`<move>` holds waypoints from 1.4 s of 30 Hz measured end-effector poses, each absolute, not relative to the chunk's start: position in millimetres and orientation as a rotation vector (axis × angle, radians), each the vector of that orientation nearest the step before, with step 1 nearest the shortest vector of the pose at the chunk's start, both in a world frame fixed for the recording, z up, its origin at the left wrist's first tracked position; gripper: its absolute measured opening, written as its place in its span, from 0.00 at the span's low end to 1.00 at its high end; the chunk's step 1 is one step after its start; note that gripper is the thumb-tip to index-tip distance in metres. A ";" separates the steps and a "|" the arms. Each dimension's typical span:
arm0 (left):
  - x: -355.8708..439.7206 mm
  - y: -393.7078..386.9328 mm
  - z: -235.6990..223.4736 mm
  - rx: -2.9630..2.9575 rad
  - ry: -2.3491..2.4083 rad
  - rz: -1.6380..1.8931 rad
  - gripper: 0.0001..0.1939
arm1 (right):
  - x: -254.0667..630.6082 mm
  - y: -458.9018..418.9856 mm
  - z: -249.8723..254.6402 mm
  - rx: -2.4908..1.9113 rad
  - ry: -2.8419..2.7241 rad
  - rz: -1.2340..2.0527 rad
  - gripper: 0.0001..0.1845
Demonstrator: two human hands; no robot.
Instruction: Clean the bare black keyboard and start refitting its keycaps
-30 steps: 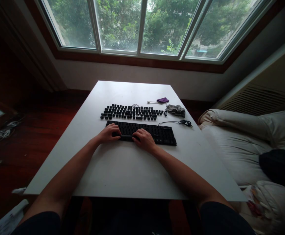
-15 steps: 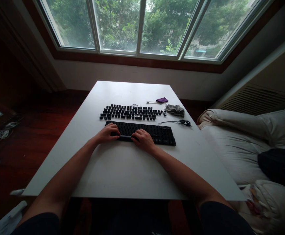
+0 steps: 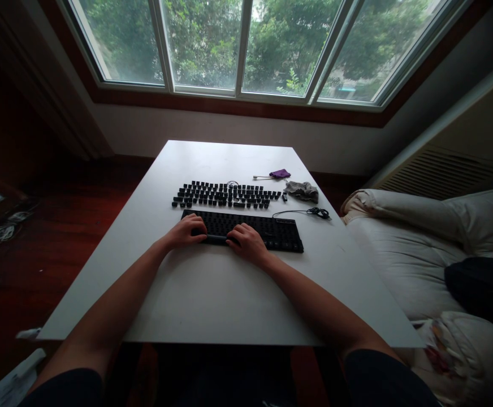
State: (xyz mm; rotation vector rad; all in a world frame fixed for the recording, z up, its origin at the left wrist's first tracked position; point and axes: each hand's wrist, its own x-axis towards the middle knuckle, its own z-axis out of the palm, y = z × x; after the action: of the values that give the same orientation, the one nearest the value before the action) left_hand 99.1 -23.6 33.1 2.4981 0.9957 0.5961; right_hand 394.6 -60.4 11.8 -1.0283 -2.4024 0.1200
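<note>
A black keyboard (image 3: 282, 234) lies flat on the white table (image 3: 204, 294), slightly turned. My left hand (image 3: 187, 230) is closed over its front left part, fingers curled and thumb at the front edge. Just left of the keyboard's middle, my right hand (image 3: 246, 238) is curled down in the same way. Between the two thumbs shows a long dark bar, which looks like the space bar (image 3: 216, 238). The fingertips are hidden, so how they grip its ends cannot be made out. Behind the keyboard, loose black keycaps (image 3: 212, 195) stand in rows.
A coiled black cable (image 3: 318, 212) lies right of the keyboard. Farther back are a crumpled grey cloth (image 3: 302, 191), a purple cloth (image 3: 280, 174) and a thin light stick (image 3: 262, 177). A cream sofa (image 3: 394, 260) stands right of the table, and a window (image 3: 242, 93) is beyond it.
The view has shifted slightly, moving the scene a little to the left. Both hands stay at the same place on the keyboard; nothing else has visibly moved.
</note>
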 end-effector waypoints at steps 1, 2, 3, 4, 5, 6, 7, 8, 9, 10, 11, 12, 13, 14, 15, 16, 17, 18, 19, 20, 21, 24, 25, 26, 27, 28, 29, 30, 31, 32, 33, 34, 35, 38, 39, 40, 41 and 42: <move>99.1 -23.5 32.9 2.502 0.992 0.595 0.11 | 394.5 -60.1 11.3 -1.024 -2.398 0.117 0.07; 99.0 -23.4 32.6 2.504 0.989 0.595 0.11 | 394.5 -59.9 10.6 -1.019 -2.394 0.115 0.07; 98.9 -23.2 32.3 2.507 0.988 0.596 0.11 | 394.4 -59.7 10.0 -1.015 -2.390 0.113 0.07; 98.8 -23.1 31.8 2.508 0.989 0.599 0.11 | 394.4 -59.5 9.4 -1.012 -2.389 0.113 0.07; 98.8 -23.1 31.3 2.508 0.993 0.603 0.10 | 394.3 -59.3 8.9 -1.010 -2.388 0.113 0.07; 98.9 -23.0 30.7 2.508 0.996 0.608 0.10 | 394.4 -59.2 8.5 -1.009 -2.387 0.113 0.08; 99.1 -23.0 30.0 2.508 0.999 0.615 0.10 | 394.5 -59.0 8.3 -1.007 -2.386 0.114 0.08; 99.5 -22.8 29.2 2.508 1.000 0.623 0.09 | 394.8 -58.7 8.2 -1.005 -2.386 0.115 0.08; 100.1 -22.3 28.3 2.509 1.001 0.634 0.09 | 395.2 -58.2 8.2 -1.001 -2.386 0.117 0.07; 101.0 -21.6 27.3 2.510 1.002 0.646 0.09 | 395.9 -57.4 8.2 -0.997 -2.386 0.119 0.07; 102.0 -20.6 26.1 2.512 1.004 0.658 0.09 | 396.8 -56.2 8.2 -0.993 -2.386 0.121 0.07; 103.3 -19.2 25.0 2.515 1.010 0.672 0.09 | 397.8 -54.7 8.2 -0.992 -2.384 0.122 0.07; 104.7 -17.5 23.8 2.518 1.016 0.683 0.09 | 399.1 -52.9 8.0 -0.993 -2.383 0.123 0.07; 106.1 -15.6 22.6 2.521 1.023 0.693 0.08 | 400.5 -50.8 7.7 -0.996 -2.380 0.121 0.08; 107.6 -13.6 21.6 2.525 1.029 0.702 0.09 | 401.9 -48.6 7.2 -1.000 -2.378 0.117 0.08; 109.0 -11.8 20.8 2.528 1.034 0.709 0.09 | 403.3 -46.3 6.6 -1.003 -2.377 0.112 0.08; 110.3 -10.0 20.2 2.532 1.037 0.715 0.09 | 404.7 -44.1 5.8 -1.004 -2.376 0.106 0.08; 111.7 -8.4 19.8 2.535 1.039 0.721 0.09 | 406.0 -41.9 5.1 -1.003 -2.376 0.100 0.09; 113.0 -7.0 19.7 2.538 1.041 0.724 0.09 | 407.3 -39.8 4.3 -1.000 -2.376 0.095 0.09; 114.3 -5.7 19.8 2.540 1.043 0.727 0.09 | 408.5 -37.9 3.6 -0.997 -2.377 0.090 0.09; 115.8 -4.5 20.0 2.541 1.045 0.728 0.08 | 409.8 -36.1 3.0 -0.994 -2.379 0.087 0.09; 121.3 -0.2 21.0 2.537 1.055 0.733 0.08 | 414.3 -31.3 1.6 -0.997 -2.381 0.073 0.09; 123.5 1.4 21.2 2.536 1.057 0.734 0.07 | 416.0 -29.9 1.2 -1.004 -2.379 0.069 0.09; 125.7 3.2 21.3 2.535 1.060 0.735 0.07 | 417.7 -28.6 0.9 -1.013 -2.375 0.066 0.09; 127.9 4.9 21.1 2.534 1.063 0.736 0.07 | 419.4 -27.6 0.6 -1.023 -2.369 0.064 0.09; 129.8 6.5 20.7 2.533 1.065 0.738 0.07 | 420.9 -26.7 0.3 -1.035 -2.360 0.065 0.08; 131.4 7.8 20.2 2.531 1.069 0.743 0.07 | 422.2 -26.1 0.0 -1.046 -2.353 0.067 0.08; 132.7 8.9 19.5 2.529 1.072 0.750 0.08 | 423.2 -25.8 -0.2 -1.054 -2.347 0.070 0.08; 133.5 9.6 18.7 2.527 1.076 0.756 0.08 | 423.9 -25.6 -0.5 -1.060 -2.344 0.072 0.08; 134.0 10.0 17.9 2.526 1.081 0.762 0.09 | 424.3 -25.7 -0.8 -1.063 -2.345 0.074 0.08; 134.2 10.0 17.2 2.527 1.085 0.769 0.09 | 424.5 -25.9 -1.0 -1.066 -2.347 0.074 0.08; 134.2 9.6 16.5 2.529 1.090 0.774 0.09 | 424.4 -26.2 -1.1 -1.069 -2.347 0.073 0.08; 134.1 9.0 15.8 2.531 1.096 0.776 0.10 | 424.3 -26.6 -1.2 -1.073 -2.345 0.071 0.08; 134.2 6.3 14.7 2.541 1.128 0.784 0.10 | 423.8 -27.6 -0.8 -1.079 -2.334 0.066 0.08; 134.5 5.4 14.6 2.544 1.139 0.786 0.10 | 423.8 -27.8 -0.5 -1.077 -2.333 0.065 0.08; 135.0 4.5 14.6 2.546 1.148 0.789 0.09 | 423.9 -27.9 -0.2 -1.076 -2.333 0.066 0.08; 135.6 3.7 14.7 2.547 1.157 0.794 0.09 | 424.2 -27.8 0.0 -1.074 -2.335 0.066 0.08; 136.5 3.2 14.9 2.547 1.163 0.797 0.09 | 424.6 -27.7 0.2 -1.074 -2.336 0.067 0.08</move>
State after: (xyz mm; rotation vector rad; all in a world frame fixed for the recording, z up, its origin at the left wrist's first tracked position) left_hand 136.5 3.2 14.9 2.5466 1.1634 0.7975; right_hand 424.6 -27.7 0.2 -1.0738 -2.3360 0.0668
